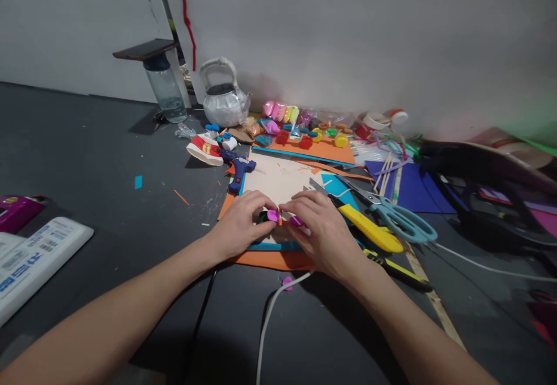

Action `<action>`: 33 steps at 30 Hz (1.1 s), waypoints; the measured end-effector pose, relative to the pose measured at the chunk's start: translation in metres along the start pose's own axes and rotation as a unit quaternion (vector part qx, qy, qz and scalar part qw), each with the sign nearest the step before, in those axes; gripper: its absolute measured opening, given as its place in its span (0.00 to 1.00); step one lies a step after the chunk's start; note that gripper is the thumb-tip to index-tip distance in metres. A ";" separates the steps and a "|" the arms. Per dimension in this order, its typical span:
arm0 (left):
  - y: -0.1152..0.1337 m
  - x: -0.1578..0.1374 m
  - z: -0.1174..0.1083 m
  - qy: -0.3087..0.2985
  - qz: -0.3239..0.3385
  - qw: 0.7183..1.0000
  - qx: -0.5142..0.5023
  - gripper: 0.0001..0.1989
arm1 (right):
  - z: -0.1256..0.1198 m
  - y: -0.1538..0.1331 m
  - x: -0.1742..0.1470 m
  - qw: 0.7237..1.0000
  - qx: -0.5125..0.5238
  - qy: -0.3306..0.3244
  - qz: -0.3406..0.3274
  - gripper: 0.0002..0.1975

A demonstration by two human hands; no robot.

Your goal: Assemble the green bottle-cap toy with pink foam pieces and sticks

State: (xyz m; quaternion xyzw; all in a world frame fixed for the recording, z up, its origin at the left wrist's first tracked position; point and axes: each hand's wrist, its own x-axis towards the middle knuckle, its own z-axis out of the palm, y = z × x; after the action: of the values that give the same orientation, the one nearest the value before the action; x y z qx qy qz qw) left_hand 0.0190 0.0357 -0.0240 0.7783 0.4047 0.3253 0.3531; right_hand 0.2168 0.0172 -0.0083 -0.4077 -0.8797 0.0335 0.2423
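Over a stack of coloured craft sheets, my left hand has its thumb and fingers closed on a small craft piece with a bright purple part and a dark green part. My right hand pinches at the same spot from the other side, and a second purple bit shows by its fingers. Between the fingertips a small orange part is visible. How these bits join is hidden by the fingers. Under both hands lies a cream sheet, above blue and orange ones.
Just right of my right hand lie a yellow utility knife and blue-handled scissors. A blue glue gun lies to the left. Behind stand a silver kettle, a water bottle and bagged coloured clay. A white cable crosses the front.
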 end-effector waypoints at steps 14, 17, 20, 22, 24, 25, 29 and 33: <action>-0.010 0.002 0.005 0.007 0.038 0.999 -0.014 0.06 | 0.004 0.001 0.000 1.000 -0.012 0.019 -0.020 0.08; -0.011 0.002 0.006 0.013 0.040 0.999 -0.019 0.05 | 0.004 0.001 0.000 0.999 -0.016 0.023 -0.023 0.08; -0.011 0.003 0.007 0.017 0.044 0.999 -0.024 0.05 | 0.005 0.001 0.000 0.999 -0.021 0.027 -0.023 0.07; -0.012 0.002 0.007 0.019 0.045 0.998 -0.028 0.05 | 0.005 0.000 0.000 0.999 -0.022 0.028 -0.023 0.08; -0.013 0.002 0.007 0.019 0.045 0.998 -0.032 0.06 | 0.005 0.000 0.000 0.999 -0.024 0.027 -0.023 0.08; -0.013 0.002 0.007 0.018 0.044 0.998 -0.034 0.06 | 0.005 0.000 0.000 0.999 -0.024 0.027 -0.023 0.08; -0.015 0.003 0.008 0.014 0.037 0.998 -0.046 0.09 | 0.004 0.000 0.000 0.999 -0.025 0.024 -0.024 0.08; -0.016 0.004 0.010 0.014 0.031 0.998 -0.057 0.09 | 0.004 0.001 0.000 0.999 -0.027 0.023 -0.023 0.08</action>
State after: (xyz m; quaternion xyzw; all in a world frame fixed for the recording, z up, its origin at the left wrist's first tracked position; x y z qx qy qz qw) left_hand 0.0222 0.0425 -0.0412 0.7644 0.3665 0.3696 0.3805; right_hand 0.2153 0.0179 -0.0125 -0.3944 -0.8837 -0.0047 0.2520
